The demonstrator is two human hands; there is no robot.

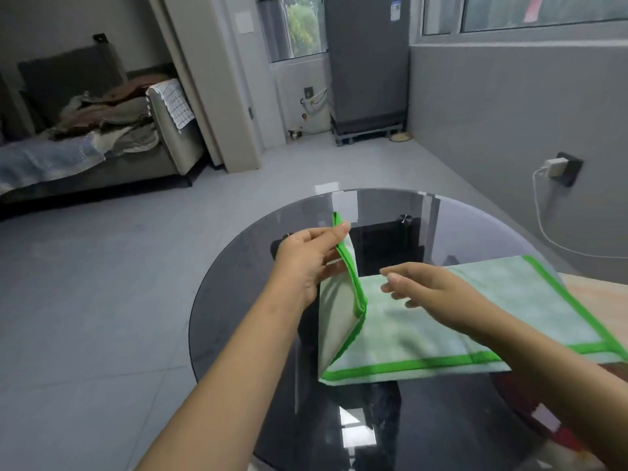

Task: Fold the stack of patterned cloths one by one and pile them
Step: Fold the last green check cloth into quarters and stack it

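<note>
A pale green cloth [424, 331] with a bright green border lies on the round dark glass table [238, 287]. Its left end is lifted upright. My left hand [306, 263] pinches that raised green edge between thumb and fingers. My right hand [428, 287] hovers just above the flat part of the cloth, fingers spread and holding nothing. At the lower right, partly hidden under my right arm, a red and white patterned cloth [543, 419] shows.
A wooden surface [598, 290] borders the table at the right. Beyond the table are tiled floor, a sofa [102, 141] piled with clothes at the left, a grey appliance [367, 62] at the back, and a wall charger with cable [557, 168].
</note>
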